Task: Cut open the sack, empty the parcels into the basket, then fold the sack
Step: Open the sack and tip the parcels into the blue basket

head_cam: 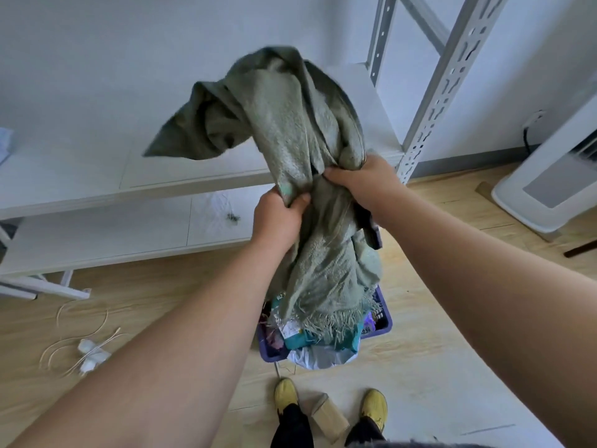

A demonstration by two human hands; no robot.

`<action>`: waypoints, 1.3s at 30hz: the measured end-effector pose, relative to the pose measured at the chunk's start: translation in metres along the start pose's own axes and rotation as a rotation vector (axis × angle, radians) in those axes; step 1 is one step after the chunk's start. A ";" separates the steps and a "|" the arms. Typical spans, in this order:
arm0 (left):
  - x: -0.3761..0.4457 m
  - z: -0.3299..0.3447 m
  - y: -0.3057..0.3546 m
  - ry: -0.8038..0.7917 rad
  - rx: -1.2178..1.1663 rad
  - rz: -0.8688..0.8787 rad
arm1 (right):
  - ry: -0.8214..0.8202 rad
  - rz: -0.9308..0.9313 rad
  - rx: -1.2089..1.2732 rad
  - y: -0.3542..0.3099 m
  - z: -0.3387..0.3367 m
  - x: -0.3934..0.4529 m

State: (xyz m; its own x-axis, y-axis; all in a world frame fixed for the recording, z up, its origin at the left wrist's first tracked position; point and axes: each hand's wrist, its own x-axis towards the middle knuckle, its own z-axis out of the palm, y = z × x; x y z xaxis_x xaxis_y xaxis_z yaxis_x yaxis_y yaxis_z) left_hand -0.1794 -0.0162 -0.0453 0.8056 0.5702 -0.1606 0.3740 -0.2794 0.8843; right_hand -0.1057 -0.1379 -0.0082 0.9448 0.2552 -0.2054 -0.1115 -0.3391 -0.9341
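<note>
Two bare forearms reach fwd from the camera. Below them, yellow shoes (329,402) on the wood floor w/ a small cardboard box (328,417) between the feet. Loose cord and white scraps (87,350) lie on the floor to the left; white shelf unit (97,176) behind, metal rack upright (452,88) and a white appliance (549,189) to the right. Left hand (277,218) and right hand (365,182) both have fingers curled tight round the sack (290,124), bunching its middle. The sack is grey-green woven cloth, held up over the purple basket (386,318), frayed mouth hanging down, upper end flopping left, blurred. It hides most of the basket; parcels (290,334) heap inside, foil and teal wrappers showing.
</note>
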 end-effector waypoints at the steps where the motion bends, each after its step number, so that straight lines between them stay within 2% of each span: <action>1: -0.001 -0.001 0.001 0.014 0.002 0.010 | 0.003 0.019 0.007 0.001 0.000 0.001; 5: -0.006 -0.004 0.012 0.167 -0.113 0.053 | 0.027 -0.043 0.146 -0.008 0.003 0.003; 9: -0.002 -0.008 0.016 0.089 -0.100 0.003 | 0.017 0.011 0.137 -0.008 0.006 0.006; 14: 0.000 -0.012 0.025 0.106 -0.208 0.057 | 0.006 -0.047 0.200 -0.023 0.002 0.014; 18: -0.001 -0.012 0.017 0.024 -0.159 -0.014 | -0.051 0.101 0.135 -0.017 0.000 0.017; 21: -0.007 -0.012 0.000 0.030 -0.156 0.054 | -0.057 0.121 0.179 -0.016 -0.005 0.018; 23: -0.008 -0.008 -0.015 -0.031 -0.106 0.059 | -0.133 0.205 0.267 -0.017 -0.008 0.019; 26: -0.013 0.007 -0.031 -0.148 -0.090 -0.051 | -0.311 0.363 0.294 -0.020 -0.002 0.018; 28: -0.016 0.014 -0.027 -0.128 -0.184 -0.098 | -0.324 0.383 0.322 -0.021 0.006 0.017; 31: -0.008 0.012 -0.021 0.071 -0.327 -0.230 | -0.253 0.197 0.301 -0.018 0.012 0.020; 34: 0.003 0.003 -0.014 0.180 -0.375 -0.249 | -0.199 -0.044 -0.075 -0.013 0.005 0.019; 36: 0.009 -0.003 -0.007 0.210 -0.376 -0.240 | -0.188 -0.105 -0.238 -0.006 0.001 0.015; 39: 0.012 -0.008 0.016 0.229 -0.378 -0.212 | -0.256 -0.130 -0.276 0.004 0.002 0.009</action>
State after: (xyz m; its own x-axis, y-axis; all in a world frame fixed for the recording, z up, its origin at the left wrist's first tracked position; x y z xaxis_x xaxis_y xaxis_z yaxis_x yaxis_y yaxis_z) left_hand -0.1676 -0.0072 -0.0295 0.5918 0.7515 -0.2916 0.2918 0.1375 0.9465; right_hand -0.0981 -0.1347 -0.0144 0.8344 0.5176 -0.1895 0.1238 -0.5110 -0.8506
